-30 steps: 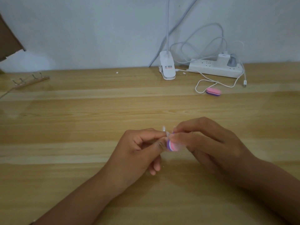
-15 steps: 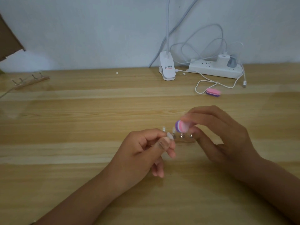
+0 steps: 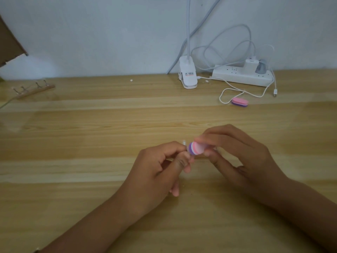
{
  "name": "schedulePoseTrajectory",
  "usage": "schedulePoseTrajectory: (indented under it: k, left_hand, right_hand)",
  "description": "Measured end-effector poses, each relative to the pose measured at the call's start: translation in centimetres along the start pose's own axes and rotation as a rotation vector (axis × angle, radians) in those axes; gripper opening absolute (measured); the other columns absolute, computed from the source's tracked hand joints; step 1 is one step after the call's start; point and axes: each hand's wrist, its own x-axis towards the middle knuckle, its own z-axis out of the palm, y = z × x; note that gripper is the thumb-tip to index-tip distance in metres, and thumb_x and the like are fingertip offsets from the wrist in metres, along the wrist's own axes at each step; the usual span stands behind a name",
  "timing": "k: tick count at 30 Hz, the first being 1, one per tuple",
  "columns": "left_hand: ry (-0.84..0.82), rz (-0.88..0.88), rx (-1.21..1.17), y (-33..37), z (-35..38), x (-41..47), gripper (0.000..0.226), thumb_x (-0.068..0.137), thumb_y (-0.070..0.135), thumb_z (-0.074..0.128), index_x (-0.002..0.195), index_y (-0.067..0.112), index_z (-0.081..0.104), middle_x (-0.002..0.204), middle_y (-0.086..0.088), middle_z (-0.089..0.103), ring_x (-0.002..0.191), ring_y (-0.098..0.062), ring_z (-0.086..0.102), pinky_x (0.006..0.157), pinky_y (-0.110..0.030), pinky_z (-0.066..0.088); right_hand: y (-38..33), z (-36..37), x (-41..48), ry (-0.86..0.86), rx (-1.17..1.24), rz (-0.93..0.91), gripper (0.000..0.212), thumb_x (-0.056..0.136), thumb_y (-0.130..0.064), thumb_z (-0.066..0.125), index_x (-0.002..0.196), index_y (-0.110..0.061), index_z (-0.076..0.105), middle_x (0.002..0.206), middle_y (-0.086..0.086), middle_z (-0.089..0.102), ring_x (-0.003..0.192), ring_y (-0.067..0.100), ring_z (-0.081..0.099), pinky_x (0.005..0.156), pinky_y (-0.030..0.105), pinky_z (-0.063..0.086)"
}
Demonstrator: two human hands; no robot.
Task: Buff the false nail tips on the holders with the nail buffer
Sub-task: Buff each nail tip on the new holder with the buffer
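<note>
The right hand's fingertips [image 3: 209,143] pinch the nail buffer [image 3: 196,148], a small pink, white and purple block, with its rounded end facing left and its far end hidden inside the grip. That end sits right against the left hand's thumb and forefinger [image 3: 182,160], which are curled together on a nail tip holder [image 3: 184,142]. Only a small pale bit of the holder shows above the forefinger, so whether the buffer touches the nail tip itself cannot be told. The left hand's other fingers are bent under the palm. The left hand [image 3: 160,167] and the right hand [image 3: 237,156] meet at the middle of the wooden table [image 3: 91,179], just right of centre, with both forearms reaching in from the near edge. Well beyond them, to the far right, a second buffer [image 3: 239,102] lies flat beside a loop of white cable [image 3: 226,91]. Behind that, a white power strip [image 3: 240,75] sits against the wall, with a white clip lamp base [image 3: 187,75] just left of it. At the far left lies a wooden strip with metal hooks [image 3: 33,89], and a piece of brown cardboard [image 3: 9,46] leans in at the corner.
</note>
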Motion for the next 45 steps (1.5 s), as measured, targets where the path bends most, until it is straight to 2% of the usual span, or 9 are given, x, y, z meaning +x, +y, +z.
schedulePoseTrajectory:
  k: [4,9,13,17,30,33,38,42,45]
  left_hand:
    - [-0.005,0.027,0.044,0.2,0.2,-0.1,0.021,0.095,0.038,0.053,0.079,0.028,0.062,0.073,0.006,0.064,0.038,-0.010,0.056,0.044,-0.016,0.039]
    - [-0.021,0.003,0.004,0.3,0.1,-0.1,0.018,0.096,0.029,0.053,0.083,0.027,0.065,0.075,0.005,0.065,0.035,-0.011,0.054,0.041,-0.017,0.038]
    - [-0.041,-0.005,-0.047,0.6,0.1,-0.2,0.017,0.092,0.037,0.053,0.082,0.032,0.066,0.077,0.003,0.067,0.036,-0.014,0.055,0.041,-0.020,0.040]
    - [-0.053,-0.049,-0.144,0.7,0.0,-0.2,0.021,0.095,0.027,0.053,0.083,0.019,0.067,0.074,-0.003,0.068,0.035,-0.018,0.053,0.040,-0.020,0.040]
    - [-0.135,-0.123,-0.367,1.0,-0.1,0.0,0.022,0.090,0.023,0.056,0.077,0.014,0.070,0.072,-0.013,0.070,0.033,-0.020,0.051,0.041,-0.019,0.041]
    - [-0.129,-0.138,-0.393,0.8,-0.3,0.1,0.026,0.092,0.025,0.051,0.076,0.015,0.070,0.073,-0.014,0.070,0.032,-0.019,0.051,0.042,-0.018,0.041]
    - [-0.181,-0.155,-0.448,0.7,-0.3,0.1,0.023,0.089,0.025,0.056,0.080,0.008,0.069,0.071,-0.016,0.068,0.033,-0.020,0.050,0.042,-0.020,0.042]
    - [-0.196,-0.168,-0.474,0.8,-0.6,0.2,0.026,0.091,0.028,0.051,0.077,0.013,0.067,0.071,-0.014,0.069,0.033,-0.017,0.051,0.044,-0.018,0.042]
    - [-0.192,-0.176,-0.481,0.7,-0.6,0.3,0.026,0.091,0.029,0.051,0.078,0.012,0.066,0.071,-0.013,0.068,0.035,-0.018,0.051,0.046,-0.019,0.043]
  right_hand:
    - [-0.7,0.6,-0.2,-0.005,0.036,-0.043,0.022,0.096,-0.004,0.060,0.117,-0.002,0.068,0.110,0.010,0.065,0.101,0.017,0.063,0.090,0.023,0.047]
    - [0.0,0.0,0.1,0.016,0.035,0.042,0.021,0.093,0.001,0.063,0.113,-0.002,0.069,0.106,0.010,0.065,0.097,0.020,0.064,0.086,0.028,0.050]
    - [-0.9,0.4,0.0,0.028,0.081,-0.014,0.023,0.095,-0.005,0.059,0.117,-0.010,0.063,0.110,0.007,0.064,0.104,0.013,0.061,0.093,0.018,0.043]
    - [-0.4,0.4,-0.1,0.048,0.084,0.039,0.023,0.095,-0.002,0.061,0.117,-0.010,0.061,0.110,0.005,0.063,0.106,0.012,0.060,0.094,0.019,0.044]
    - [-1.1,1.0,-0.5,0.057,0.031,-0.047,0.024,0.096,-0.001,0.053,0.118,-0.010,0.059,0.115,0.000,0.058,0.112,0.013,0.057,0.098,0.022,0.040]
    - [-1.1,0.9,-0.2,0.077,0.044,0.019,0.025,0.094,0.002,0.057,0.115,-0.013,0.059,0.110,-0.001,0.059,0.108,0.007,0.055,0.096,0.018,0.040]
    - [-1.7,1.2,-0.4,0.086,0.001,-0.016,0.020,0.096,-0.001,0.055,0.113,-0.003,0.064,0.111,0.004,0.061,0.109,0.014,0.057,0.097,0.020,0.040]
    - [-0.1,0.5,0.1,0.092,-0.112,0.076,0.017,0.092,0.004,0.059,0.108,0.002,0.066,0.106,0.006,0.062,0.099,0.017,0.059,0.093,0.021,0.045]
    - [-0.4,0.4,0.2,0.151,-0.047,0.094,0.018,0.092,0.003,0.059,0.109,-0.002,0.064,0.105,0.003,0.061,0.097,0.015,0.058,0.090,0.021,0.046]
